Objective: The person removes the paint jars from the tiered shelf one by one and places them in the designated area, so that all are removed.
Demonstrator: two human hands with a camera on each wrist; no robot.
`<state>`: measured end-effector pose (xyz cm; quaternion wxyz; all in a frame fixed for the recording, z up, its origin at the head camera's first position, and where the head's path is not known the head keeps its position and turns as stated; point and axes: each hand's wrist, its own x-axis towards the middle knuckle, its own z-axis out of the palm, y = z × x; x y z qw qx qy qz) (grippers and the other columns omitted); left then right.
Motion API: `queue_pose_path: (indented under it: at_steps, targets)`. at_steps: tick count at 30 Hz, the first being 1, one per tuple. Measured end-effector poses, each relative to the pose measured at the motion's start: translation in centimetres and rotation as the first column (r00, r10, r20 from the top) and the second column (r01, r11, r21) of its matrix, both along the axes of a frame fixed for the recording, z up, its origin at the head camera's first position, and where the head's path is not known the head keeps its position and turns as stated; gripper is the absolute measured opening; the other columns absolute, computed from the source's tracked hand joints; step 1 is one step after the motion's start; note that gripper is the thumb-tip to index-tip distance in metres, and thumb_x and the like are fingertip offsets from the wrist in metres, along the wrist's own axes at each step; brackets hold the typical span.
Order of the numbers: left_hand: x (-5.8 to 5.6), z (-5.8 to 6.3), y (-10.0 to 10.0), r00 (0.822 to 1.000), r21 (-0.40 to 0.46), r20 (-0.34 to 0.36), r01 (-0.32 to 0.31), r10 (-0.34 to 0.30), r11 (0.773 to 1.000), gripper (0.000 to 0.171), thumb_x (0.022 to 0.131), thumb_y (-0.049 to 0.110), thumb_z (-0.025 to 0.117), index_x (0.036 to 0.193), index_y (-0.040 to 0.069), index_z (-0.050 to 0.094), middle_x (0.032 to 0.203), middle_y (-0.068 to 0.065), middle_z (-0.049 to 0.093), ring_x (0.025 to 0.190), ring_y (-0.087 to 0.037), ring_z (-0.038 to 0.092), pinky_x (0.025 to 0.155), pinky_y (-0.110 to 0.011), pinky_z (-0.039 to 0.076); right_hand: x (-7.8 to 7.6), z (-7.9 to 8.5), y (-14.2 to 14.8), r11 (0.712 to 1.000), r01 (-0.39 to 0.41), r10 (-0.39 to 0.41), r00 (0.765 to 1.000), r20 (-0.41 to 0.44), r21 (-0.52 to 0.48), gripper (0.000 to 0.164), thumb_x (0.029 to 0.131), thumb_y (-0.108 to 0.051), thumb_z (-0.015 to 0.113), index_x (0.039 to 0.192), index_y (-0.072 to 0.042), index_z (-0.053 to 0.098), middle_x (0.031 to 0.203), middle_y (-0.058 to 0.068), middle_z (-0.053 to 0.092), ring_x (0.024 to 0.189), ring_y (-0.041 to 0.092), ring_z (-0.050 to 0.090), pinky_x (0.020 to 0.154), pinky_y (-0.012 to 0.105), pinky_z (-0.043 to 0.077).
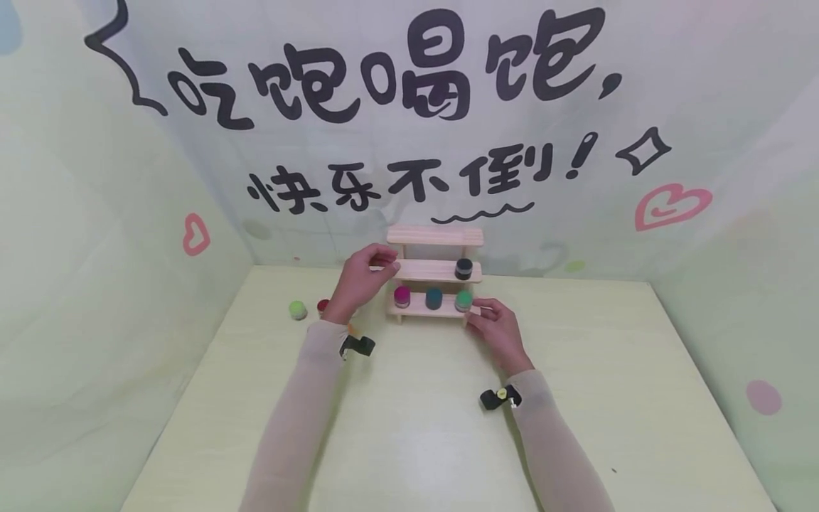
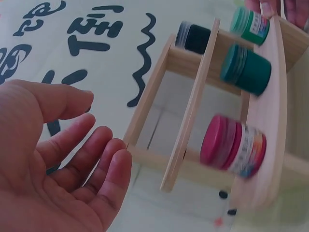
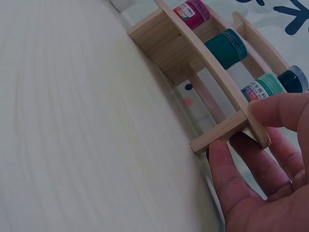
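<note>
A small three-tier wooden display rack (image 1: 435,270) stands against the back wall. Its lowest shelf bears a magenta paint jar (image 2: 232,145), a teal paint jar (image 2: 246,68) and a green paint jar (image 1: 463,300). A dark, nearly black paint jar (image 1: 463,268) stands at the right of the middle shelf. My left hand (image 1: 365,277) is beside the left end of that shelf, its fingers loosely bent around nothing. With thumb and fingers, my right hand (image 3: 270,159) grips the right end of the lowest shelf, right by the green jar.
On the table left of the rack are a light green jar (image 1: 297,309) and a red jar (image 1: 323,306), the latter partly hidden by my left wrist. Something orange (image 1: 352,330) shows beside that wrist. A printed fabric wall (image 1: 422,142) rises directly behind the rack.
</note>
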<state>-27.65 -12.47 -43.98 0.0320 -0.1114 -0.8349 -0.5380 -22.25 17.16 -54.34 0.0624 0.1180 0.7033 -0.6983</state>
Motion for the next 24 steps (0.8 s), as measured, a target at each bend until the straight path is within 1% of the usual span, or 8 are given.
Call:
queue_pose_path:
  at_steps: [2, 7, 12, 15, 18, 21, 24]
  targets:
    - [-0.1, 0.1, 0.9, 1.000, 0.010, 0.015, 0.019, -0.019, 1.000, 0.034, 0.098, 0.021, 0.075, 0.127, 0.005, 0.070, 0.117, -0.009, 0.073, 0.112, -0.028, 0.069, 0.102, -0.045, 0.059, 0.0, 0.0, 0.0, 1.000, -0.002, 0.002, 1.000, 0.000, -0.003, 0.038, 0.096, -0.007, 0.075, 0.133, -0.007, 0.065, 0.122, 0.016, 0.075, 0.099, 0.016, 0.075, 0.089, 0.027, 0.064]
    - [-0.7, 0.1, 3.2, 0.997, -0.009, 0.053, 0.051, -0.050, 0.999, 0.035, 0.098, 0.023, 0.075, 0.128, 0.008, 0.069, 0.119, -0.006, 0.073, 0.114, -0.025, 0.070, 0.105, -0.042, 0.058, 0.0, 0.0, -0.1, 1.000, -0.003, 0.003, 1.000, 0.002, -0.018, 0.038, 0.096, -0.006, 0.076, 0.132, -0.007, 0.066, 0.118, 0.015, 0.076, 0.098, 0.016, 0.076, 0.088, 0.026, 0.064]
    - [-1.2, -0.1, 5.2, 0.995, -0.010, 0.050, 0.086, -0.085, 0.996, 0.033, 0.098, 0.025, 0.075, 0.126, 0.009, 0.070, 0.118, -0.004, 0.074, 0.111, -0.022, 0.071, 0.102, -0.041, 0.058, 0.0, 0.1, 0.0, 1.000, -0.003, 0.003, 1.000, 0.005, -0.015, 0.038, 0.096, -0.006, 0.075, 0.133, -0.007, 0.065, 0.122, 0.017, 0.076, 0.099, 0.016, 0.076, 0.088, 0.026, 0.064]
    - [-1.5, -0.1, 6.3, 0.994, 0.002, 0.049, 0.099, -0.099, 0.995, 0.031, 0.097, 0.024, 0.076, 0.125, 0.012, 0.070, 0.118, -0.006, 0.074, 0.110, -0.021, 0.071, 0.101, -0.039, 0.059, 0.0, 0.1, 0.0, 1.000, -0.003, 0.003, 1.000, 0.004, -0.014, 0.038, 0.096, -0.006, 0.074, 0.133, -0.007, 0.065, 0.122, 0.016, 0.076, 0.099, 0.016, 0.075, 0.088, 0.026, 0.064]
    - [-1.8, -0.3, 7.4, 0.991, 0.005, 0.062, 0.118, -0.118, 0.993, 0.033, 0.096, 0.024, 0.077, 0.126, 0.011, 0.069, 0.123, -0.011, 0.073, 0.111, -0.022, 0.071, 0.102, -0.038, 0.059, -0.1, -0.1, 0.1, 1.000, -0.005, 0.005, 1.000, 0.001, -0.021, 0.038, 0.096, -0.007, 0.075, 0.133, -0.007, 0.065, 0.119, 0.014, 0.076, 0.099, 0.015, 0.075, 0.089, 0.027, 0.064]
    - [-2.0, -0.4, 8.5, 0.986, -0.009, 0.086, 0.142, -0.141, 0.990, 0.041, 0.095, 0.025, 0.078, 0.131, 0.011, 0.067, 0.132, -0.015, 0.070, 0.117, -0.022, 0.069, 0.106, -0.037, 0.057, -0.1, -0.3, 0.2, 1.000, -0.004, 0.004, 1.000, -0.003, -0.025, 0.037, 0.096, -0.008, 0.075, 0.133, -0.007, 0.066, 0.118, 0.013, 0.076, 0.099, 0.015, 0.075, 0.090, 0.027, 0.064]
    - [-2.1, -0.6, 9.3, 0.983, -0.039, 0.102, 0.157, -0.153, 0.987, 0.047, 0.094, 0.030, 0.080, 0.136, 0.013, 0.065, 0.139, -0.014, 0.068, 0.124, -0.021, 0.067, 0.110, -0.035, 0.055, -0.1, -0.3, 0.1, 1.000, -0.005, 0.005, 1.000, -0.006, -0.023, 0.037, 0.097, -0.008, 0.075, 0.132, -0.007, 0.066, 0.119, 0.014, 0.076, 0.099, 0.015, 0.075, 0.090, 0.027, 0.064]
